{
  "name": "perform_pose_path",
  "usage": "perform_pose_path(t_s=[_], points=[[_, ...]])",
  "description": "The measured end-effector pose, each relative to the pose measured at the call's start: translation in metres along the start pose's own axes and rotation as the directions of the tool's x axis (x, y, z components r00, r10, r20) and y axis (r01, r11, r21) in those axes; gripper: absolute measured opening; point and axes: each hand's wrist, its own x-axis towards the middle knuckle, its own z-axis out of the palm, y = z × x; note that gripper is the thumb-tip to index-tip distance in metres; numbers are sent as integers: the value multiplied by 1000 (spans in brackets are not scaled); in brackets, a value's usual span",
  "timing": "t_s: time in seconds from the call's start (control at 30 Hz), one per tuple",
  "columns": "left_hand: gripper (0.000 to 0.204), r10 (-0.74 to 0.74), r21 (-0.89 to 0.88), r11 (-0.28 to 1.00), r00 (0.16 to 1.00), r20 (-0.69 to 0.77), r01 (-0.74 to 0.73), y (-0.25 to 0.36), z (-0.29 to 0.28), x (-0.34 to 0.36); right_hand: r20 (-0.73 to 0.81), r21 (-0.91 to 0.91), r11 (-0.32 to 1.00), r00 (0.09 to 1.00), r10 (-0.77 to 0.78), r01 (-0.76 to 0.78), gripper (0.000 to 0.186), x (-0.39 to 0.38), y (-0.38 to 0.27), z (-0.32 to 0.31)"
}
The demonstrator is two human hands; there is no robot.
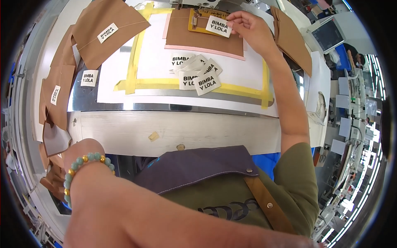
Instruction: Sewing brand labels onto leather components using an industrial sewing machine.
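Note:
My right hand [247,25] pinches a white label [218,27] with black lettering between thumb and fingers. It holds the label over a yellow frame [192,21] that lies on a brown panel [198,43] edged in pink. Nearer to me, several matching labels [207,83] overlap in a loose pile. My left hand [86,145] is low at the left, beside brown pieces [57,139] with a pale underside; its fingers are hidden behind the wrist, which wears a beaded bracelet.
White sheet [151,56] bordered by yellow tape [131,68] covers the work surface. Brown panels with labels [108,33] are at the left, joined by thread, and one label [89,77] lies apart. Folded brown pieces [291,39] and a screen [328,35] stand right. A wooden edge [124,130] runs in front.

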Motion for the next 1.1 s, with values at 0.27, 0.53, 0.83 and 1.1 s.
perform_pose_path(t_s=[0.27,0.53,0.83,1.1], points=[[28,-94,20,995,987,-129,97,-1,1,14,99,37,986,982,161,-165,25,29,-8,5],[61,15,262,963,982,186,-65,-157,68,28,79,-49,994,992,100,-96,20,48,-14,28],[62,-144,449,893,972,188,46,-215,89,48,1,-217,975,999,43,-41,17,49,-22,34],[56,-149,342,936,973,175,82,-230,89,51,37,-430,864,961,-275,263,26,10,-17,25]])
